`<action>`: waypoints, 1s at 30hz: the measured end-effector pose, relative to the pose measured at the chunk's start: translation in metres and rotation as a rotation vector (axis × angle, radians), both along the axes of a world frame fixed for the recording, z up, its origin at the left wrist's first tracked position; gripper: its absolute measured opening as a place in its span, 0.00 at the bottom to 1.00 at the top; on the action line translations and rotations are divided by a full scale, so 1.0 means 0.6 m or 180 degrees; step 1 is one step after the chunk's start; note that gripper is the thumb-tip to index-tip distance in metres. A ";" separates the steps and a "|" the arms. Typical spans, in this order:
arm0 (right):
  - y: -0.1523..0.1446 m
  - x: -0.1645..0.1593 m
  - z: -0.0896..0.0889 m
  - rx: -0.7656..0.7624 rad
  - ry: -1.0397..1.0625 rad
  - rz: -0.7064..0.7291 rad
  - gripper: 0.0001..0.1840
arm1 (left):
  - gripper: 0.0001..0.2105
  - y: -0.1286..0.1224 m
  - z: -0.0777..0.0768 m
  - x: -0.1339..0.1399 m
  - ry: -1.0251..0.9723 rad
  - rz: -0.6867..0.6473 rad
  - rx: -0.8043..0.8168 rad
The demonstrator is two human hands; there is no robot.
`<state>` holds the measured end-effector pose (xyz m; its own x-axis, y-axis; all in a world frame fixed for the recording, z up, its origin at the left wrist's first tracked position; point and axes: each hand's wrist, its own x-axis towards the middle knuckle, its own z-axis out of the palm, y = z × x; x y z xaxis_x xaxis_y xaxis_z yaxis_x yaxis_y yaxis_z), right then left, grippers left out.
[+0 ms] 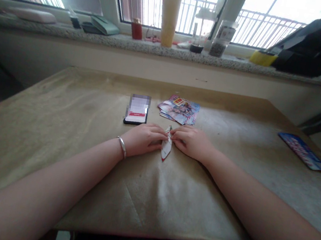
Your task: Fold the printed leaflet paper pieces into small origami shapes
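A small folded piece of paper (166, 148), white with a red lower tip and pointed ends, lies on the table cover (91, 190) in front of me. My left hand (145, 138), with a silver bangle at the wrist, closes its fingertips on the paper's left edge. From the other side my right hand (192, 142) pinches the upper right edge, its fingers bent together. Just beyond the hands are a phone (137, 110) with a lit screen, on the left, and a loose pile of colourful printed sheets (180, 110).
Far to the right lies a blue printed packet (304, 152). Along the stone windowsill (115, 41) stand a tall cup of yellow drink (169, 12), a red jar (136, 29), a clear container (223, 38), a yellow tape roll (263, 58) and a black object (315, 47).
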<state>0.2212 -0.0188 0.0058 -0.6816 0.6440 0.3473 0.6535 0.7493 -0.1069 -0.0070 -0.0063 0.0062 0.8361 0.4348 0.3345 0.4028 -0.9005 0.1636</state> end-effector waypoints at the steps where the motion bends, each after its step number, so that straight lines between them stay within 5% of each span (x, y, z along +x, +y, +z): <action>1: -0.001 -0.001 0.000 -0.0010 0.0001 -0.0031 0.09 | 0.13 0.000 0.000 0.000 0.0016 0.0026 -0.0004; 17: -0.004 -0.020 0.005 -0.0177 -0.0164 -0.0659 0.21 | 0.13 -0.008 0.002 0.009 0.0387 0.0306 -0.0033; 30: 0.000 -0.008 -0.009 -0.0265 0.0371 -0.0225 0.06 | 0.12 -0.004 0.010 0.005 0.0221 0.0221 0.0033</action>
